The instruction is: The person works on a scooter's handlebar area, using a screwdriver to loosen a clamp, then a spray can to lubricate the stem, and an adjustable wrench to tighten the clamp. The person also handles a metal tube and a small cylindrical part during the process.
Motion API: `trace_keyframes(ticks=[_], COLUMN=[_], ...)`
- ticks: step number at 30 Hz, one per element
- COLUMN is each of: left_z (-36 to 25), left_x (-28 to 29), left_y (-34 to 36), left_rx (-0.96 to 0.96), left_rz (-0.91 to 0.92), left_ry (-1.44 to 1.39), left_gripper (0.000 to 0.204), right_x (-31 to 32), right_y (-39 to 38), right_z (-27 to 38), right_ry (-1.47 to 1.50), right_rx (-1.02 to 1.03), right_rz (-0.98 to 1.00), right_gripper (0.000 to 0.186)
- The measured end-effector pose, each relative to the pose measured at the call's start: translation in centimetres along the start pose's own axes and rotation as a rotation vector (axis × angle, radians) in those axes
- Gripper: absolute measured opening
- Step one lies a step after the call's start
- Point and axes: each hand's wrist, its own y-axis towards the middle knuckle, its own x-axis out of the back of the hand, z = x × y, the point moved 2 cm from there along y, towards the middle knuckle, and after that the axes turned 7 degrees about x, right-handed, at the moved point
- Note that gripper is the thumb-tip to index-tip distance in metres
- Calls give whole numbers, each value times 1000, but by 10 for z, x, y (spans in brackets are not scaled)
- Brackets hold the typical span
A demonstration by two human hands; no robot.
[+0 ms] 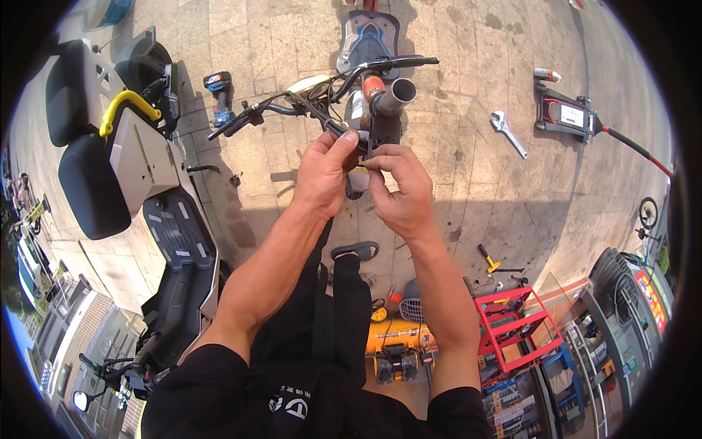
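Note:
My left hand is closed, its thumb pressed over a dark piece beside the cables; its kind is hidden by the fingers. Close by, my right hand makes a pinch, with what lies between its fingertips too small to make out. Just beyond both hands is a vehicle's front end with a black handlebar, which lies askew with cables hanging from it. A bare grey metal tube with an open round end stands up next to an orange-red collar.
At the left stands a white-and-black electric scooter with a yellow grab bar. A cordless drill, an adjustable wrench, a floor jack and a hammer lie on the paving. Behind on the right are an orange compressor and a red rack.

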Motion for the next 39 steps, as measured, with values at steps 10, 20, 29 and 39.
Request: trace_keyframes(ticks=[10, 20, 29, 39], left_z=[-2, 9, 34, 58], left_x=[2, 6, 0, -2], left_y=[-5, -15, -34, -44], left_rx=[18, 18, -24, -66], left_rz=[-20, -102, -169, -156], left_ry=[95, 120, -96, -280], left_gripper=[9, 8, 7, 9], right_x=[-11, -8, -16, -20], right_y=[-8, -27, -45, -60], right_z=[7, -2, -5, -12], right_ry=[288, 192, 26, 45], right_rx=[-584, -665, -393, -270], right_rz=[-211, -161, -230, -265], right_gripper=[25, 25, 25, 29])
